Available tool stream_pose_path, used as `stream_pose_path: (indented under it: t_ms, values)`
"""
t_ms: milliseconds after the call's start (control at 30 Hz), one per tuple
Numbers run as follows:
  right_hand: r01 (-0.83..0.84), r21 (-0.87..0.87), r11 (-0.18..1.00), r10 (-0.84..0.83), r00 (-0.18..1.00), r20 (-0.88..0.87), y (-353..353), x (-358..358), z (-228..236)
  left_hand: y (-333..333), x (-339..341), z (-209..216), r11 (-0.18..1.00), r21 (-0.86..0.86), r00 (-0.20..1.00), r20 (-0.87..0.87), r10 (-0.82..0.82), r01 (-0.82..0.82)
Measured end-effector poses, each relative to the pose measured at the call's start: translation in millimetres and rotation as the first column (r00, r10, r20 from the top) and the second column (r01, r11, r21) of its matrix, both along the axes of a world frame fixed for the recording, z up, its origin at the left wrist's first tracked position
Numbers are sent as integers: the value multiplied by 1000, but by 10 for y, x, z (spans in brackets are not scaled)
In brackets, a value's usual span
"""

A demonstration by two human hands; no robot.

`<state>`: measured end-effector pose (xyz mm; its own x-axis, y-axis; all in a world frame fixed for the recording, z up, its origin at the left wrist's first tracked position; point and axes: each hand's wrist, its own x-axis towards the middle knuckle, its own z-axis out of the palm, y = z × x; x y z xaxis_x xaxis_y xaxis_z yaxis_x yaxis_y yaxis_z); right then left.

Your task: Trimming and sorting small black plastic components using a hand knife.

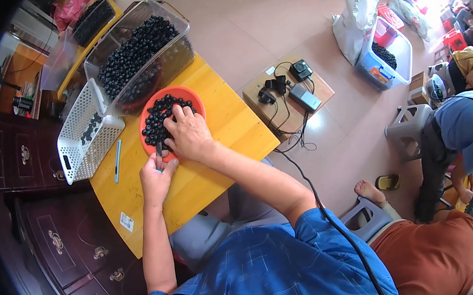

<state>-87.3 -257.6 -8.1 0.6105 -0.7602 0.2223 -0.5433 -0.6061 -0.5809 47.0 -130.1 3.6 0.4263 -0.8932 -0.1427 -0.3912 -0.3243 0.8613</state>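
Note:
A round orange bowl [200, 103] full of small round black beads [157, 118] rests on the yellow table. My right hand [191, 134] reaches over its right side, fingers apart and touching the beads; its fingertips are partly hidden among them. At the bowl's near rim, my left hand [156, 178] is closed on a slim dark-tipped tool [159, 149], with a bit of teal showing between the fingers. The tool's tip points into the bowl; its exact kind cannot be made out. Left of the bowl, a thin blue stick-like tool [118, 161] lies on the table.
A large clear bin [174, 56] of black beads stands beyond the bowl, with a white perforated basket [89, 153] at left. A low wooden stand [258, 95] holds adapters and cables. A black cable [327, 213] crosses my right arm. Other people sit at right and far left.

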Motion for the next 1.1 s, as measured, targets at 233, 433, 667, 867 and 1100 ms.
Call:
stream_pose_path:
  t_ms: [233,433,667,867,1100]
  values:
    - [-2,-72,997,4,999,32,-33,-28,-59,-22,-61,4,1000,-12,997,73,2,-1]
    - [-89,-98,991,98,991,96,16,-7,-19,47,31,-1,998,-56,989,146,7,2]
    - [-86,-109,990,87,996,-1,49,0,4,71,-24,45,996,-68,962,271,-38,59]
    - [-78,-191,978,80,997,4,96,108,38,116,15,124,998,-50,957,287,-28,44]
    - [-159,-176,972,155,987,-33,74,78,70,152,-19,156,998,-53,943,334,-1,20]
